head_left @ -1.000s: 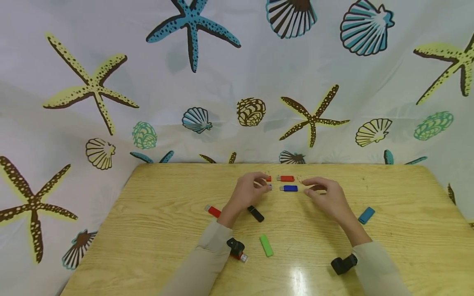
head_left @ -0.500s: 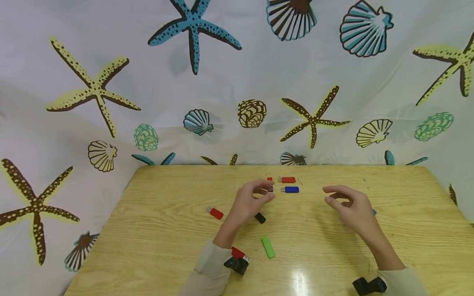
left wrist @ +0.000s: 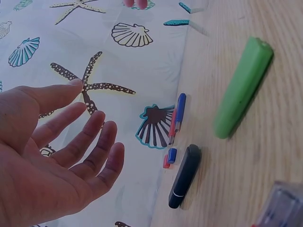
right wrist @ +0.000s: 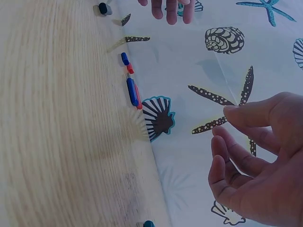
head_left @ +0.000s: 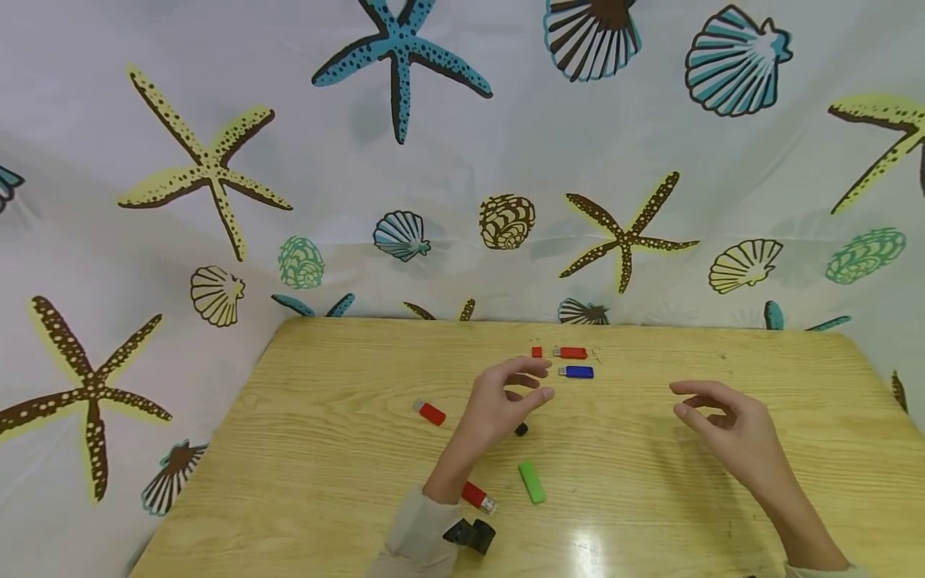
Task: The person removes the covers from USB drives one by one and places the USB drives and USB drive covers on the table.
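My left hand (head_left: pixel 502 405) hovers above the table with its fingers loosely bent and nothing in them, just in front of a small red cap (head_left: pixel 537 352). Beyond it lie an uncapped red USB stick (head_left: pixel 573 353) and an uncapped blue USB stick (head_left: pixel 580 372), parallel, plugs pointing left. A blue cap (left wrist: pixel 172 155) shows beside the red one in the left wrist view; the left hand hides it in the head view. Farther right, my right hand (head_left: pixel 737 429) is also in the air, fingers relaxed, holding nothing. It covers a teal stick (right wrist: pixel 149 223), whose tip shows in the right wrist view.
A black USB stick (left wrist: pixel 184 177) lies under the left hand. Nearer me are a green stick (head_left: pixel 531 482) and a red USB stick (head_left: pixel 477 496) partly behind the left forearm. Another red stick (head_left: pixel 432 413) lies to the left. A patterned cloth (head_left: pixel 448 160) hangs behind the wooden table (head_left: pixel 325 449).
My right hand has moved away from the blue and red sticks, rightward and toward me. The left hand has drawn back slightly, uncovering the red cap. The head view has shifted a little.
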The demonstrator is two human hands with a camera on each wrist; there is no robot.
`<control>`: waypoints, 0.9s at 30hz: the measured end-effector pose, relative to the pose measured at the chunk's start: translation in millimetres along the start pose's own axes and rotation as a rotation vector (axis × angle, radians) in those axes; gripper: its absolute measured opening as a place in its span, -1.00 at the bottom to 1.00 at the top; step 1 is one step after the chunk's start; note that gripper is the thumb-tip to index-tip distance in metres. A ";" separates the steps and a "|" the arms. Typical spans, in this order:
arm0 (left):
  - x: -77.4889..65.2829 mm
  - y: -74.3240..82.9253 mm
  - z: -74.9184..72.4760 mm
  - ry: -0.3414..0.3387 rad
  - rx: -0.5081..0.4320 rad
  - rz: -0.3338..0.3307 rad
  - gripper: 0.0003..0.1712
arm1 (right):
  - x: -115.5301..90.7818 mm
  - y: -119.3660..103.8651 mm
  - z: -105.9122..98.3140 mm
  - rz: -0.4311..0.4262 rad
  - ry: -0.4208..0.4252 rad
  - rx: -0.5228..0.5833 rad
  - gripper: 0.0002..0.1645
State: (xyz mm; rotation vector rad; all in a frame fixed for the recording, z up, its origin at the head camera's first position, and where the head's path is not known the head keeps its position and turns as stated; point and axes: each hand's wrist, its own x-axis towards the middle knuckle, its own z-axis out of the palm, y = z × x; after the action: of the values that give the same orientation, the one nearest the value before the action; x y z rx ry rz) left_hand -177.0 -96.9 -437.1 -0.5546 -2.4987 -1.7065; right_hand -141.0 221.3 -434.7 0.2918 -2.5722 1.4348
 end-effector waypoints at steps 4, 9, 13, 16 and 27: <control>-2.8 -0.1 3.5 0.004 -0.031 -0.011 -0.63 | -3.3 6.8 -8.8 0.001 0.026 0.030 -0.65; -7.9 1.3 11.7 -0.008 -0.084 -0.025 -0.66 | -4.2 14.7 -21.9 0.025 0.045 0.064 -0.62; -10.7 2.7 17.7 -0.008 -0.104 -0.021 -0.66 | -6.1 21.7 -28.8 0.021 0.045 0.049 -0.62; -12.0 3.4 23.2 -0.009 -0.105 -0.014 -0.65 | -7.1 27.8 -33.3 0.027 0.039 0.028 -0.60; -18.2 9.2 48.7 -0.078 -0.142 -0.014 -0.59 | -8.8 57.4 -44.3 0.106 0.031 0.006 -0.54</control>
State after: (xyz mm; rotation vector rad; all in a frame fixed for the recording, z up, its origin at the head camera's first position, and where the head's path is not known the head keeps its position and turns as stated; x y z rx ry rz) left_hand -149.8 -54.2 -452.2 -0.6278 -2.4517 -1.9147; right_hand -144.6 289.4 -460.9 0.1343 -2.5942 1.4701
